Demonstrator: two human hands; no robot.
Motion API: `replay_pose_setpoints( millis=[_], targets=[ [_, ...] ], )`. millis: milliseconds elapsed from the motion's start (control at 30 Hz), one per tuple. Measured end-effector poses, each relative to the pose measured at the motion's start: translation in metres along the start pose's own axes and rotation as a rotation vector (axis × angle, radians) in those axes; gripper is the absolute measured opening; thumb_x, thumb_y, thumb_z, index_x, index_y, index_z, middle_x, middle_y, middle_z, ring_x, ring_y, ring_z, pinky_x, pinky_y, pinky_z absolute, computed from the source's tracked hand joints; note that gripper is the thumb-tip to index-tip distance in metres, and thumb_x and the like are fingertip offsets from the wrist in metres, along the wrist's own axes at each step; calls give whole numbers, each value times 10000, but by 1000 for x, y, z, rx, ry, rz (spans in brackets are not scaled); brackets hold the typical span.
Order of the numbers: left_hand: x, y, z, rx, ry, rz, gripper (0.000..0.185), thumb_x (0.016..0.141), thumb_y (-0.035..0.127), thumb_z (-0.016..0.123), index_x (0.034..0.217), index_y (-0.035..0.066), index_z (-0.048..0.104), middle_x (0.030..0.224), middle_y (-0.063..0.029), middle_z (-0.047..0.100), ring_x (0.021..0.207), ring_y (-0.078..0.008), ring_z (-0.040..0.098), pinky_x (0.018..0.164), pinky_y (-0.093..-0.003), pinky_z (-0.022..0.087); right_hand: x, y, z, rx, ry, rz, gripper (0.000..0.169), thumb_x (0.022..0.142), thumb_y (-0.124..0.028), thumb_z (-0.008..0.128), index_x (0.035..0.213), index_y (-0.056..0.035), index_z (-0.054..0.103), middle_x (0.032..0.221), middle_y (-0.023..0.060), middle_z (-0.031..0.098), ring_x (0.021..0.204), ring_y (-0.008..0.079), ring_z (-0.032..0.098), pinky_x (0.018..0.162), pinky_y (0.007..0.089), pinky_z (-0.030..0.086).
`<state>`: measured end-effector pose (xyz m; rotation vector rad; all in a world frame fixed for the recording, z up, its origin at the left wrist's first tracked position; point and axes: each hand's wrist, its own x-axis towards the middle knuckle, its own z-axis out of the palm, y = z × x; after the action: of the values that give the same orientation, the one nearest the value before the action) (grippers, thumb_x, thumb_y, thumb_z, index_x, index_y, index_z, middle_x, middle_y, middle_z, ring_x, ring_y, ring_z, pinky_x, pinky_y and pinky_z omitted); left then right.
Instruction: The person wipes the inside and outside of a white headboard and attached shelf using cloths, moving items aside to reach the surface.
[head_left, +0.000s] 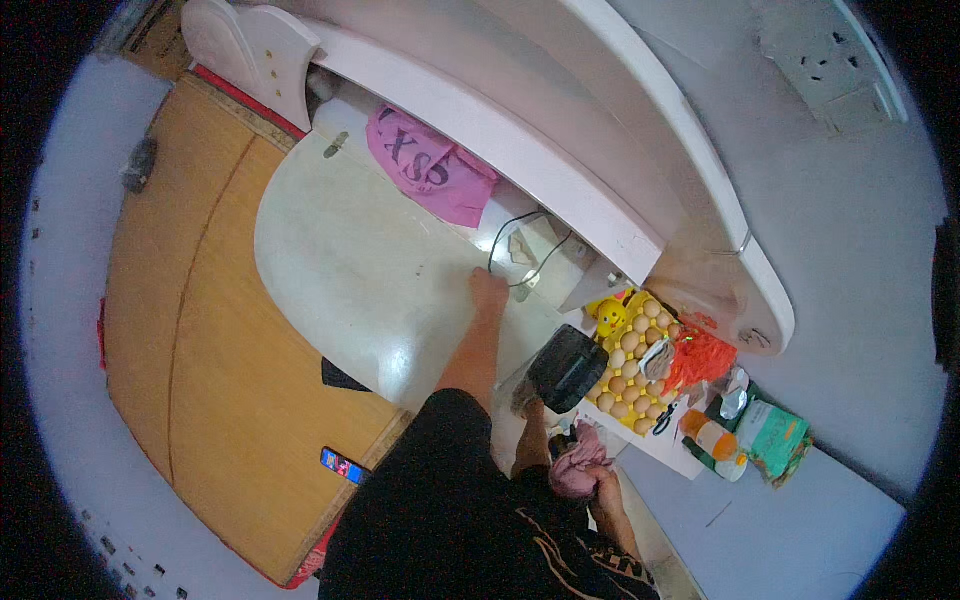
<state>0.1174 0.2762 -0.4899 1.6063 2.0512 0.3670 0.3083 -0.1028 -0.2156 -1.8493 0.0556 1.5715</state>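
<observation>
My left hand (491, 289) reaches out over the pale, round-ended tabletop (337, 247). Its fingers look curled beside a looped black cord (492, 244); whether they grip the cord cannot be told. A pink cloth (581, 465) is bunched in my right hand (606, 484), low and close to my body. Between the hands, to the right, is a black container (568, 367). A pink bag (431, 169) with dark lettering lies at the tabletop's back edge, under a white shelf.
A yellow egg tray (643, 427), a yellow toy (611, 318), a red bag (701, 360), an orange bottle (709, 435) and a green packet (772, 435) stand at right. Left is a tan mat (225, 337) with a lit phone (342, 465). A white shelf edge (487, 120) overhangs the tabletop.
</observation>
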Motion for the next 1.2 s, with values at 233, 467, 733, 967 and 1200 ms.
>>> replay_pose_setpoints(
  millis=[233, 467, 733, 967, 1200],
  targets=[
    [45, 121, -48, -126, -90, 43, 129, 802, 129, 539, 838, 11, 577, 767, -207, 590, 767, -383, 577, 666, -477, 450, -11, -11, 19, 273, 48, 133, 353, 697, -84, 541, 1016, 66, 534, 919, 131, 603, 850, 246, 597, 784, 361, 483],
    [144, 154, -45, -1498, -34, 251, 272, 819, 170, 486, 1016, 4, 571, 991, -134, 608, 990, -258, 556, 862, -343, 440, -10, -29, 38, 248, 80, 139, 274, 692, -101, 536, 919, 43, 584, 892, 121, 616, 808, 243, 600, 765, 352, 484],
    [134, 122, -65, -280, -48, 479, 475, 709, 21, 521, 1177, -28, 451, 1185, -241, 469, 1078, -392, 469, 914, -415, 384, 3, -4, 26, 218, 53, 110, 291, 694, -107, 548, 938, 48, 584, 913, 130, 616, 841, 242, 601, 774, 342, 484],
    [21, 62, -167, -410, -30, 455, 535, 740, -31, 490, 1256, -49, 350, 1237, -240, 417, 1157, -374, 409, 980, -386, 333, -14, -45, 49, 233, 79, 91, 319, 720, -146, 573, 983, 34, 571, 946, 112, 602, 879, 216, 574, 796, 336, 457],
    [-89, -127, -272, 70, 459, -192, 572, 669, 17, 561, 1209, -68, 393, 1249, -264, 379, 1182, -380, 348, 1008, -442, 263, -40, -80, 78, 264, -82, 90, 393, 726, -164, 598, 1067, 11, 510, 975, 97, 583, 920, 212, 555, 772, 356, 471]
  ],
)
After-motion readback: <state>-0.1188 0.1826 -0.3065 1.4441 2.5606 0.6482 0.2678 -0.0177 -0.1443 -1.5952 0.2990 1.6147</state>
